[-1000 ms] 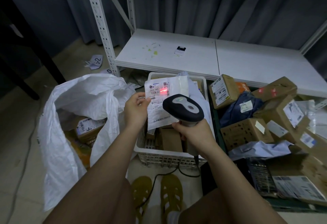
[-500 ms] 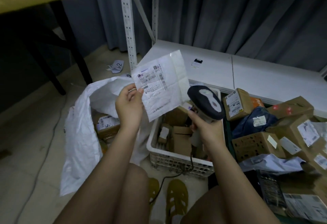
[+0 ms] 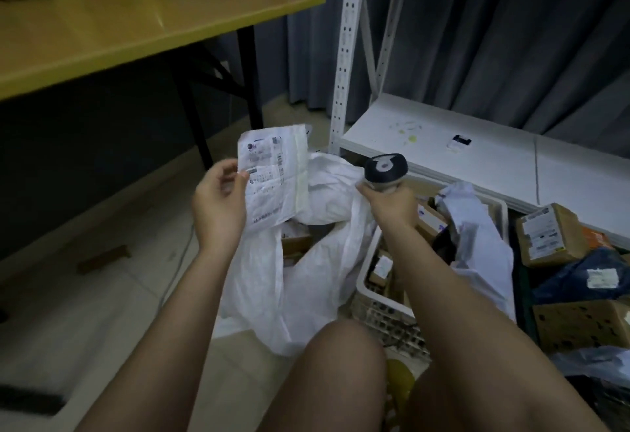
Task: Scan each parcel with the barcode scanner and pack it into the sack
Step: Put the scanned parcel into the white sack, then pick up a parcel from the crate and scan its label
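Head view: the flat parcel (image 3: 272, 176), scanned a second ago, is now being pinched by the left hand (image 3: 220, 206) over the sack (image 3: 306, 278) at six o'clock. The scanner (image 3: 386, 170), swung aside, is being gripped by the right hand (image 3: 388, 201); packing seems next.

The sack (image 3: 306, 261) lies left of the basket (image 3: 371, 290), before the shelf (image 3: 477, 145).

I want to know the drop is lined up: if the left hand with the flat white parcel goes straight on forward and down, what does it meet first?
Probably the open mouth of the white sack: the left hand holds the parcel just above its near rim. Depth is unclear, so it may brush the rim first.
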The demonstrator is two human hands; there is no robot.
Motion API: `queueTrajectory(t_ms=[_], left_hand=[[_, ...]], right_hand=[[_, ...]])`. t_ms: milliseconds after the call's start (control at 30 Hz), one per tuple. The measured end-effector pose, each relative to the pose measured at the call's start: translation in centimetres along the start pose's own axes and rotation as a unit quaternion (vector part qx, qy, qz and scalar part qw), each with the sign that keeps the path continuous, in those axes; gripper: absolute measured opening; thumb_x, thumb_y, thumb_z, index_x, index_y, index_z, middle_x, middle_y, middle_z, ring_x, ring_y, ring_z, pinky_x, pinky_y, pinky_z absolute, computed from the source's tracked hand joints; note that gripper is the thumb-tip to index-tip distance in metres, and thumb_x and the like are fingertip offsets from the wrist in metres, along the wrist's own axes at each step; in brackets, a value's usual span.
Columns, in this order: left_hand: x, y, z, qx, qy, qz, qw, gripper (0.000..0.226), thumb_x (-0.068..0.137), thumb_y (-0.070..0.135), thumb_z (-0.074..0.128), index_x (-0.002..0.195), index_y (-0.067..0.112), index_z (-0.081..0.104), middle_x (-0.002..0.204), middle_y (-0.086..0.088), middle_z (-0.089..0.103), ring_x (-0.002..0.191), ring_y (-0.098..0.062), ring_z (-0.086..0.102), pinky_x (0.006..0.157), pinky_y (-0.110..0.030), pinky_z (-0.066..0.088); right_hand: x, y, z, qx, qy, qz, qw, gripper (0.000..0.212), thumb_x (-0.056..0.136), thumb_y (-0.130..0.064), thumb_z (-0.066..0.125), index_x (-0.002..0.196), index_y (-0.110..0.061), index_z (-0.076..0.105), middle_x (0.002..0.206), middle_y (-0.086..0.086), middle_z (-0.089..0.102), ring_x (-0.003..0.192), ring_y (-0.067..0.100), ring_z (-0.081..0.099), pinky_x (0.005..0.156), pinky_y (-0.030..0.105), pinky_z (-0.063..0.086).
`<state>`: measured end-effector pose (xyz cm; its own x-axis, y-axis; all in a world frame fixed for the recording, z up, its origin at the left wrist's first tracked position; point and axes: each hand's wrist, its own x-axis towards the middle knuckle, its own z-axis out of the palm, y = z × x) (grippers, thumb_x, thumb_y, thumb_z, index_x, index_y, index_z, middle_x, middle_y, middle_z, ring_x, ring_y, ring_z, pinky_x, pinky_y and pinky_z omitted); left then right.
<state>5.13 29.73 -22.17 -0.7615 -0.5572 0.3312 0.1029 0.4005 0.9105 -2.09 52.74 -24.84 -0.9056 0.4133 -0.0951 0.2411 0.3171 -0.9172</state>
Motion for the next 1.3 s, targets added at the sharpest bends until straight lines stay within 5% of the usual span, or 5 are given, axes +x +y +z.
queueTrajectory(t_ms=[200, 500, 767, 1133, 1300], left_hand=[[0.9, -0.7, 2.1, 0.195, -0.149, 0.086, 0.966, 0.016, 0.093, 0.025, 0.059, 0.107, 0.024, 0.067, 0.096, 0.006, 0.07, 0.086, -0.014, 0.064, 0.076, -0.033, 0.052], [3.9, 1.8, 10.2, 0.542, -0.367, 0.204, 0.728, 0.014, 0.088, 0.003, 0.058, 0.099, 0.01, 0.062, 0.099, -0.007, 0.059, 0.095, -0.027, 0.059, 0.069, -0.031, 0.039], [5.1, -1.8, 10.7, 0.211, -0.158, 0.097, 0.96, 0.011, 0.096, 0.01, 0.048, 0.093, 0.006, 0.058, 0.085, -0.008, 0.062, 0.079, -0.023, 0.057, 0.064, -0.034, 0.042], [-1.2, -7.0, 8.3, 0.366, -0.232, 0.06, 0.899, 0.014, 0.095, 0.008, 0.047, 0.096, 0.014, 0.06, 0.092, -0.006, 0.065, 0.084, -0.027, 0.06, 0.061, -0.029, 0.035], [2.1, -6.6, 11.3, 0.223, -0.213, 0.059, 0.949, 0.014, 0.096, 0.012, 0.051, 0.083, 0.009, 0.055, 0.082, -0.007, 0.065, 0.075, -0.024, 0.059, 0.06, -0.034, 0.042]], right_hand=[[0.8, 1.9, 2.0, -0.072, -0.018, -0.011, 0.997, 0.05, 0.081, -0.013, 0.069, 0.128, -0.012, 0.051, 0.116, 0.01, 0.062, 0.106, 0.031, 0.06, 0.085, 0.036, 0.049], [-0.3, 2.1, -0.4, 0.053, -0.026, -0.127, 0.99, 0.025, 0.082, -0.004, 0.07, 0.106, -0.004, 0.062, 0.092, 0.002, 0.065, 0.077, -0.004, 0.056, 0.058, 0.003, 0.042], [-0.6, 1.5, -1.2, 0.114, -0.005, -0.142, 0.983, 0.016, 0.083, 0.003, 0.068, 0.088, -0.009, 0.058, 0.076, -0.01, 0.058, 0.061, -0.017, 0.054, 0.058, 0.0, 0.042], [1.0, 1.7, 0.0, 0.118, 0.002, -0.148, 0.982, 0.014, 0.081, -0.006, 0.067, 0.093, -0.005, 0.06, 0.09, 0.007, 0.066, 0.082, 0.012, 0.061, 0.069, 0.022, 0.048], [0.5, 1.2, 0.0, 0.134, -0.001, -0.158, 0.978, 0.022, 0.081, -0.005, 0.069, 0.103, -0.004, 0.063, 0.096, 0.004, 0.069, 0.087, 0.008, 0.064, 0.072, 0.019, 0.049]])
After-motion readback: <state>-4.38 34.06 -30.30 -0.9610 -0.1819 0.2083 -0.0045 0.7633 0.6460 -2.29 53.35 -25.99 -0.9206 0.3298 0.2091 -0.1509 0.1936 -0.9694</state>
